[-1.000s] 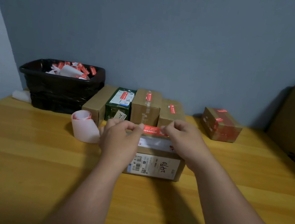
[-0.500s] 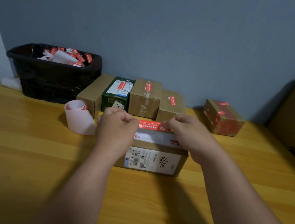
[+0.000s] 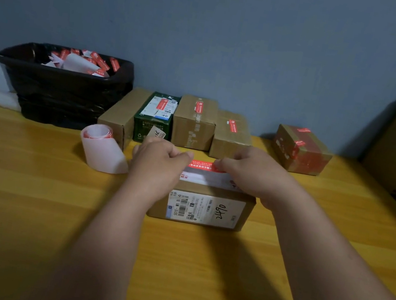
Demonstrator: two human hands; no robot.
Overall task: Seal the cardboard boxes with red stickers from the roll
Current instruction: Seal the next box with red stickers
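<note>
**A:** What risk do we note here?

**B:** We see the left hand (image 3: 161, 159) and the right hand (image 3: 248, 171) each pinching one end of a red sticker (image 3: 202, 165), stretched flat over the far top edge of the front box (image 3: 204, 207). We judge that uneven lowering could crease it, or land it crooked off the seam — the adhesive would likely grab the cardboard at once. A slack end could also curl and stick to a fingertip.

**A:** And how does the sticker look?

**B:** A narrow red strip with small pale print, too blurred to read. Whether it touches the box top yet, we cannot tell. The box is brown, with a white shipping label on its near face marked in black handwriting.

**A:** What lies around the front box?

**B:** To its left, just beside it, stands the roll (image 3: 102, 149) of pale backing paper. Behind it, a row of boxes (image 3: 193, 123) — at least three of them already carry red stickers. Farther back and left, a black bin (image 3: 62, 90) holds discarded backing.
</note>
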